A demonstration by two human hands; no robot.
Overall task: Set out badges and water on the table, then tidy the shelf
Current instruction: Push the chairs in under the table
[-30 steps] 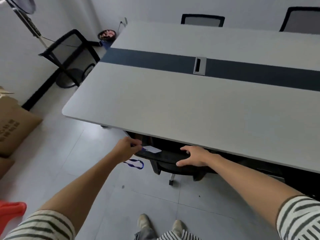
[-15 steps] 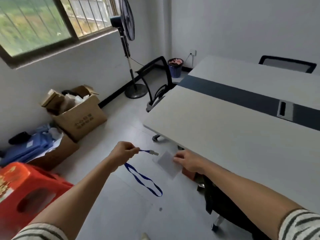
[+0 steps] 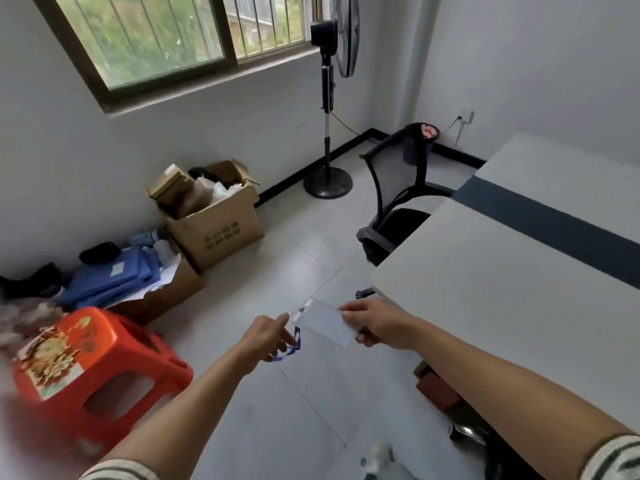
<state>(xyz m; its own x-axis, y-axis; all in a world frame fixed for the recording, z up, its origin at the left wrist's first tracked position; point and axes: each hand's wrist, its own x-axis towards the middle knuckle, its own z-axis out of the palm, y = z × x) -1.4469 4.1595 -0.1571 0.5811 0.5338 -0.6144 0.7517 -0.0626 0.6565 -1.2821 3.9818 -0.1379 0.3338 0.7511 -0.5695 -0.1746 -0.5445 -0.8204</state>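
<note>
Left, near: a red stool (image 3: pixel 86 368), with boxes (image 3: pixel 214 216) beyond it against the wall. Centre: the left hand (image 3: pixel 268 337) is gripping the blue lanyard (image 3: pixel 290 348), fingers curled round the bunched strap. Just right, the badge (image 3: pixel 323 323) is hanging in the air over the floor between the 2 hands. The right hand (image 3: pixel 379 325) is pinching its right end. Its long axis is running far-left to near-right, with the clip end pointing at the left hand. Right: the table (image 3: pixel 519 271). The badge step appears to be in hand. The next move likely calls for carrying the badge right and laying it flat on the table.
</note>
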